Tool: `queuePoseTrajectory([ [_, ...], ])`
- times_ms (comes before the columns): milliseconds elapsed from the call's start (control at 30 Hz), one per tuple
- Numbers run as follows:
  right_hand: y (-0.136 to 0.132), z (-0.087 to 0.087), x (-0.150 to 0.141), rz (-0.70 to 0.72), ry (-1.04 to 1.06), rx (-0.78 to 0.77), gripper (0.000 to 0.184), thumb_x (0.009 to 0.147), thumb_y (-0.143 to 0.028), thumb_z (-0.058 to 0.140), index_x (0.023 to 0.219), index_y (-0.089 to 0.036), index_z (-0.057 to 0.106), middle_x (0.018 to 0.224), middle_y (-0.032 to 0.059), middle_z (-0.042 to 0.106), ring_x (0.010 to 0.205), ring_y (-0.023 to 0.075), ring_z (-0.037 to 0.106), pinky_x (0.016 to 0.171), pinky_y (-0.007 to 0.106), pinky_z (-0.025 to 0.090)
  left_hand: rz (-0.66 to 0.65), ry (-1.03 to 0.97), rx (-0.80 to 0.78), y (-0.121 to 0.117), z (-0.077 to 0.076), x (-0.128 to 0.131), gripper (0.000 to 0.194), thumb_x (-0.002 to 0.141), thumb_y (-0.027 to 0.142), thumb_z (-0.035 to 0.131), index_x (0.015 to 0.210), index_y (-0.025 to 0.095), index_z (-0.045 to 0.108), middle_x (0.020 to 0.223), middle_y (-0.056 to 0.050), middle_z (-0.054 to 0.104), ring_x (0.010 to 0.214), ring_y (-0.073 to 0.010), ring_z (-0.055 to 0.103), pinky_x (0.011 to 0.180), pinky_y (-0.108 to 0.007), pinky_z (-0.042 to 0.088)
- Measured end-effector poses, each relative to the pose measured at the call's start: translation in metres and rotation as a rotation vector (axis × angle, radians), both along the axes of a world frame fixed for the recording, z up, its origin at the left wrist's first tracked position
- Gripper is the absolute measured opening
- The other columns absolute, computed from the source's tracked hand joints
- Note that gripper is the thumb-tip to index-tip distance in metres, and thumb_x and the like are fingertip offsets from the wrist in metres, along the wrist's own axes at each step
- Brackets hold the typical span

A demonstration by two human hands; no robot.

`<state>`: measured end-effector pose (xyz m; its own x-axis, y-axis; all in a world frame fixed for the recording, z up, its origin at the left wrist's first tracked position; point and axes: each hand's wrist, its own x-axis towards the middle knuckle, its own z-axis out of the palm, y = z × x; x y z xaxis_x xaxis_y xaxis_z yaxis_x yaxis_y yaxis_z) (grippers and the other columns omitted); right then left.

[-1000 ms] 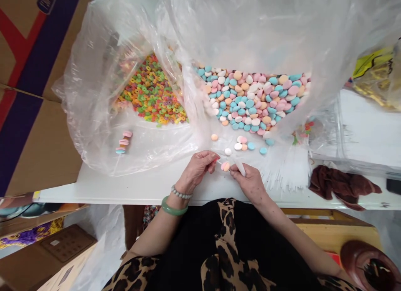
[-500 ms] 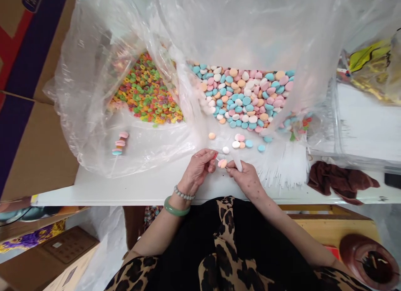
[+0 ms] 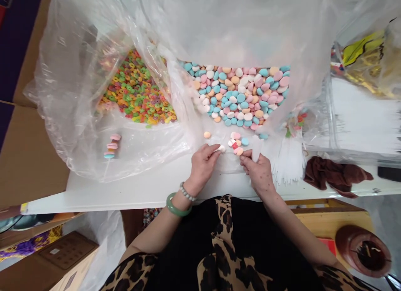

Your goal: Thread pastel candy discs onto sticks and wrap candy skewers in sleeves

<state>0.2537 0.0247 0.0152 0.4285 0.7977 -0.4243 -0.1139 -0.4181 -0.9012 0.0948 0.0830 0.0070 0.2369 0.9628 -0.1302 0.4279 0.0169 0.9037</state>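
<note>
My left hand (image 3: 204, 161) pinches a white oval candy (image 3: 222, 148) at its fingertips, low over the plastic sheet. In my right hand (image 3: 259, 170), thumb and fingers close on the end of a candy skewer (image 3: 238, 151), its stick mostly hidden. A red gummy piece and pink and orange candies show on it. A white strip (image 3: 256, 148) stands up between the fingers of that hand. Just behind the skewer lie several loose candies, one of them blue (image 3: 244, 141). An orange candy (image 3: 207, 135) rests farther left.
Behind my hands spreads a heap of pastel candies (image 3: 241, 98) in a clear bag. Gummy rings (image 3: 140, 94) fill another bag at left, near a filled skewer (image 3: 112, 146). White sticks (image 3: 286, 163) and a brown cloth (image 3: 335, 174) lie at right.
My left hand has left the skewer and taken hold of the white candy. My right hand has moved the skewer right and away from me; the red gummy is now on it.
</note>
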Motion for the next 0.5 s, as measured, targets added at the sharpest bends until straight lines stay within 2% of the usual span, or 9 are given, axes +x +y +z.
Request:
queuePoseTrajectory([
  [67,-0.001,-0.003,0.004,-0.009,0.03,0.004,0.014,0.07,-0.029,0.067,0.079,-0.018,0.064,0.059,-0.0039,0.054,0.046,0.0095,0.039,0.043,0.023,0.029,-0.168,0.267,0.186,0.004,-0.005,0.003,0.018,0.088,0.027,0.054,0.098,0.022,0.068,0.081,-0.003,0.055,0.073,-0.015,0.05,0.068,-0.028,0.04],
  [133,-0.002,-0.004,0.004,0.005,0.071,0.005,0.014,0.07,-0.029,0.067,0.079,-0.018,0.064,0.058,-0.0042,0.054,0.044,0.0088,0.038,0.041,0.023,0.028,-0.27,0.413,0.25,0.007,-0.01,0.006,0.016,0.089,0.024,0.051,0.094,0.02,0.066,0.082,-0.003,0.055,0.074,-0.0161,0.051,0.067,-0.029,0.041],
  [200,-0.003,-0.004,0.003,0.01,0.095,0.004,0.014,0.07,-0.029,0.068,0.078,-0.018,0.064,0.057,-0.0043,0.054,0.043,0.0086,0.038,0.041,0.023,0.027,-0.221,0.401,0.241,0.009,-0.013,0.005,0.014,0.089,0.025,0.052,0.095,0.019,0.064,0.083,-0.003,0.057,0.074,-0.0162,0.053,0.068,-0.029,0.042],
  [333,-0.001,-0.004,0.009,-0.047,0.104,0.006,0.014,0.068,-0.027,0.069,0.077,-0.018,0.064,0.057,-0.0041,0.055,0.043,0.0082,0.039,0.04,0.023,0.028,0.036,0.208,0.201,0.019,-0.006,-0.001,0.017,0.09,0.027,0.051,0.098,0.019,0.063,0.09,-0.004,0.064,0.08,-0.0156,0.058,0.073,-0.028,0.045],
  [400,0.001,-0.003,0.015,-0.077,0.119,0.023,0.014,0.068,-0.026,0.07,0.078,-0.017,0.064,0.056,-0.0042,0.054,0.043,0.0078,0.039,0.04,0.022,0.027,0.05,0.153,0.171,0.024,0.002,0.001,0.017,0.091,0.026,0.05,0.095,0.019,0.065,0.089,-0.004,0.066,0.082,-0.0155,0.06,0.075,-0.027,0.046],
  [500,0.003,-0.001,0.022,-0.124,0.147,0.047,0.015,0.067,-0.026,0.071,0.077,-0.017,0.064,0.054,-0.0043,0.052,0.042,0.007,0.037,0.039,0.022,0.025,-0.016,0.126,0.144,0.029,0.01,0.013,0.016,0.091,0.025,0.05,0.091,0.02,0.065,0.083,-0.002,0.067,0.077,-0.0146,0.061,0.072,-0.026,0.045],
])
